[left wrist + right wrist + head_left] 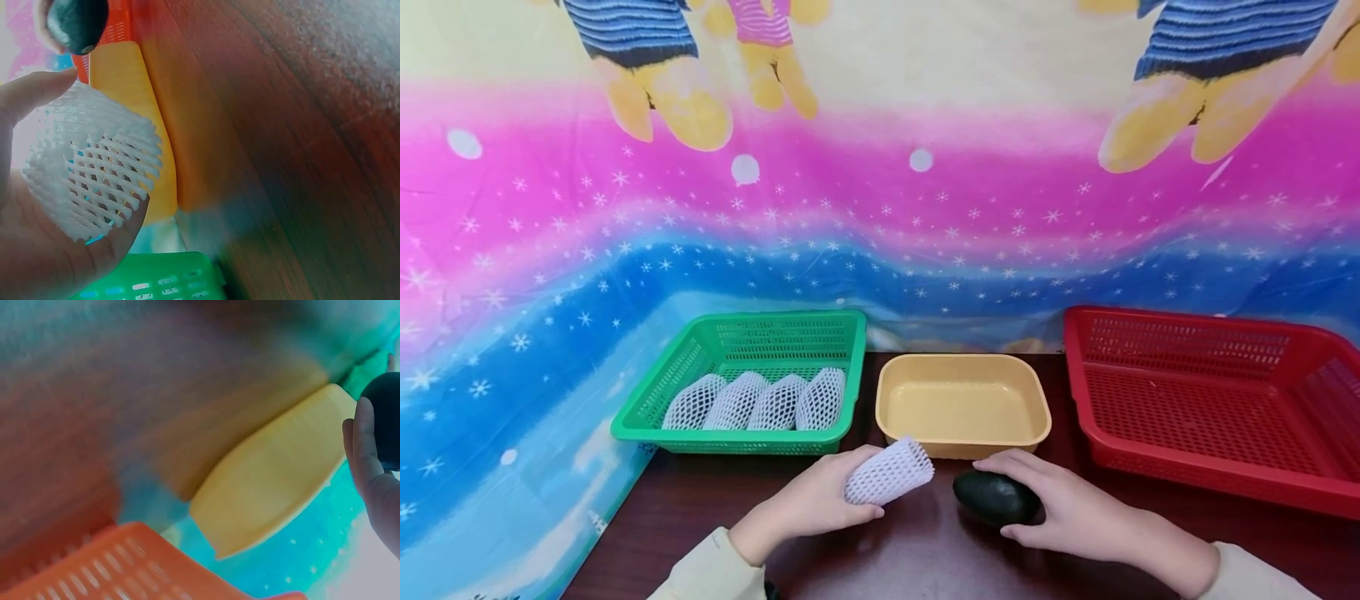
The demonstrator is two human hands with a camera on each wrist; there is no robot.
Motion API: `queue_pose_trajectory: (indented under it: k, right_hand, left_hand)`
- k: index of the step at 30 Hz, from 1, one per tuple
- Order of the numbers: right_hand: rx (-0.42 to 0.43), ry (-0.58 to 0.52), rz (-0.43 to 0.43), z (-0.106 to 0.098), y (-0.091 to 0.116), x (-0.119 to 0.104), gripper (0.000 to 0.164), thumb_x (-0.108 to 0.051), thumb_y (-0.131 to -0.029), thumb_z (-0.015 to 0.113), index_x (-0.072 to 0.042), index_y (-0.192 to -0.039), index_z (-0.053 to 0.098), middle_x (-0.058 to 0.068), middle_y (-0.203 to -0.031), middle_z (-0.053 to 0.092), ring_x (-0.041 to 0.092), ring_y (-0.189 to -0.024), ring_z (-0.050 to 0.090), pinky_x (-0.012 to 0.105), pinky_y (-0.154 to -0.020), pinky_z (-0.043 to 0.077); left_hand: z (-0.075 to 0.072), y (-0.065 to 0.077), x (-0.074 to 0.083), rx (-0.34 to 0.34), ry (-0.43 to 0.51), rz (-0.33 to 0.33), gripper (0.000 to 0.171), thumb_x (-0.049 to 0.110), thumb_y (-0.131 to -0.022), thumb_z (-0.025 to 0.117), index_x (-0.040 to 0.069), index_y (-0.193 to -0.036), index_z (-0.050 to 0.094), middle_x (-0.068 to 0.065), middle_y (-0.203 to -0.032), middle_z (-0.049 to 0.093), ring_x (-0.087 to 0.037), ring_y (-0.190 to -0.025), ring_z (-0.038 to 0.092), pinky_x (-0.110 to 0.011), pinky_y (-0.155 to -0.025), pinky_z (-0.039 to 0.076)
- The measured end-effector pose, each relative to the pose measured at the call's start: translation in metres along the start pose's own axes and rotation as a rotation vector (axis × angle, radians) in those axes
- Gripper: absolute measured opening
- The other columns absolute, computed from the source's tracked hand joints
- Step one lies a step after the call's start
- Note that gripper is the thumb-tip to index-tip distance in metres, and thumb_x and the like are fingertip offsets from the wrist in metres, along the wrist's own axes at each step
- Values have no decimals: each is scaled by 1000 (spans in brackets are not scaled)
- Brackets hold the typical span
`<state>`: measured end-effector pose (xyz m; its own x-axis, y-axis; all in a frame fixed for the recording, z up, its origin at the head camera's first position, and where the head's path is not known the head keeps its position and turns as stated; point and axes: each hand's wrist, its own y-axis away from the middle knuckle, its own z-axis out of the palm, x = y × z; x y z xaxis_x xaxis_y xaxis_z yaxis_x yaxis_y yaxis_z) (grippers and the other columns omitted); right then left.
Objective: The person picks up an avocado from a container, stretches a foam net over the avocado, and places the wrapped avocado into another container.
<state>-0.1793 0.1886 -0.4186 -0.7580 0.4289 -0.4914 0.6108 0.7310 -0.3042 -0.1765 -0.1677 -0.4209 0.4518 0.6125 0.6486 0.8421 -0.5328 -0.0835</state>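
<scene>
My left hand (816,502) grips a white foam net sleeve (891,472) between thumb and fingers, tilted up to the right above the table. In the left wrist view the mesh sleeve (94,159) bulges a little and its near end spreads wide. A dark green, smooth oval fruit (992,497), perhaps an avocado, is held by my right hand (1078,510), with fingers over its far side and thumb at the near side. Its narrow end points left toward the sleeve; the two are apart. In the right wrist view the fruit (384,419) is cut off by the frame edge.
Behind the hands stands a yellow plastic tub (962,446) with nothing visible in it. At left, a green basket (737,443) holds several bulging foam nets (778,402) in a row. A red basket (1210,468) stands at right. A printed cloth (925,225) hangs behind the brown table (917,558).
</scene>
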Motion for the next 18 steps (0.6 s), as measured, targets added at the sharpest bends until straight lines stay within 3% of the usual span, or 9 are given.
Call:
queue_pose_trajectory:
  k: [8, 18]
  right_hand:
    - [12, -30, 30, -16, -4, -9, 66, -27, -88, 83, -28, -146, 51, -7, -133, 56, 11, -112, 58, 27, -80, 56]
    - [44, -5, -39, -23, -10, -12, 71, -17, -84, 86, -27, -145, 52, -10, -134, 55, 11, -115, 57, 29, -84, 56]
  left_hand:
    - [2, -1, 1, -3, -21, 6, 60, 26, -82, 84, 20, -136, 59, 3, -116, 68, -8, -98, 62, -33, -86, 54]
    - [5, -3, 5, -24, 2, 4, 60, 25, -82, 85, 22, -137, 59, 4, -119, 67, -8, -101, 61, -34, -88, 53]
